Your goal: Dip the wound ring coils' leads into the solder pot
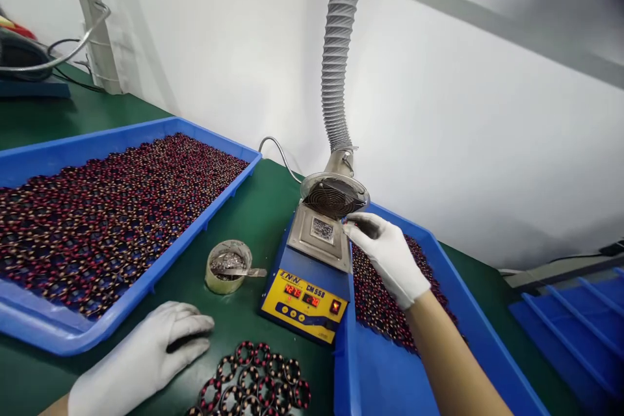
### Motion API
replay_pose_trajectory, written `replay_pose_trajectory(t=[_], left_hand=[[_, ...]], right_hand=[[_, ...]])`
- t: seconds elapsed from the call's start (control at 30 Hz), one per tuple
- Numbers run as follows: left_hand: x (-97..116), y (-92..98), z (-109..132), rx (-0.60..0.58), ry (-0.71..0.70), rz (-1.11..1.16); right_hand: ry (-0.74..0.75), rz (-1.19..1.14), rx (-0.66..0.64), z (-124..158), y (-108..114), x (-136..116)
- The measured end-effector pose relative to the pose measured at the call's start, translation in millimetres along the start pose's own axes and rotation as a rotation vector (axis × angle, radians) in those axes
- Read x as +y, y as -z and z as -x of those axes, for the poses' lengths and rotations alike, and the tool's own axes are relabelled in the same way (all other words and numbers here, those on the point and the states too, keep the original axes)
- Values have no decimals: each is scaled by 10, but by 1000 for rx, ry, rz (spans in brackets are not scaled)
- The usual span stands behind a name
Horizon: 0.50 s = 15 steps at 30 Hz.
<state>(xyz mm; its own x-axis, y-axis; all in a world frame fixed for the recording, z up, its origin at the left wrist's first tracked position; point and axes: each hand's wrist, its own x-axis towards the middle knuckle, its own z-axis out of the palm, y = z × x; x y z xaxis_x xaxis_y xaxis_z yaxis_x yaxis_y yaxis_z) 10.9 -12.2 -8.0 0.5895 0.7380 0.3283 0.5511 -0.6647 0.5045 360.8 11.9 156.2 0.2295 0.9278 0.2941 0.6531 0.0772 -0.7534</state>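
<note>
My right hand (387, 257), in a white glove with smudged fingertips, is at the right rim of a solder pot (306, 299) with a yellow front panel and red lit digits. Its thumb and forefinger pinch together; what lies between them is too small to make out. Shiny metal fills the pot's square well (322, 230). On the green bench lies my gloved left hand (151, 354), fingers loosely curved, thumb apart, nothing in it. Close by is a cluster of small black rings (266, 390) with red and tan marks.
A round tin (229, 267) with a flat scraper (248, 272) across it stands left of the pot. Blue trays of rings flank it, the left tray (195, 234) and the right tray (468, 312). A fume hood (335, 194) on a grey hose (337, 65) hangs low over the well.
</note>
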Motion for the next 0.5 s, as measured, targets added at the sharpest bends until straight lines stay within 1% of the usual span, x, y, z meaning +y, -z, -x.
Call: replay_pose_trajectory(t=[0.1,0.17,0.3,0.4,0.5], left_hand=[[-16,-27,-41,-50,37,18],[-7,-17,-56,-62,33,26],[-17,-20,-55,-56,-13,3],[-38,-41,-45,-38,-47,-13],[-52,-57,-34,-13,-50,-24]], right_hand=[[-18,119,-27,-240,-99,202],[-25,206,-38,-339,-145,253],[-13,363,-48,-418,-205,214],[10,461,-53,-418,-249,174],[26,529,-58,-403,-294,170]])
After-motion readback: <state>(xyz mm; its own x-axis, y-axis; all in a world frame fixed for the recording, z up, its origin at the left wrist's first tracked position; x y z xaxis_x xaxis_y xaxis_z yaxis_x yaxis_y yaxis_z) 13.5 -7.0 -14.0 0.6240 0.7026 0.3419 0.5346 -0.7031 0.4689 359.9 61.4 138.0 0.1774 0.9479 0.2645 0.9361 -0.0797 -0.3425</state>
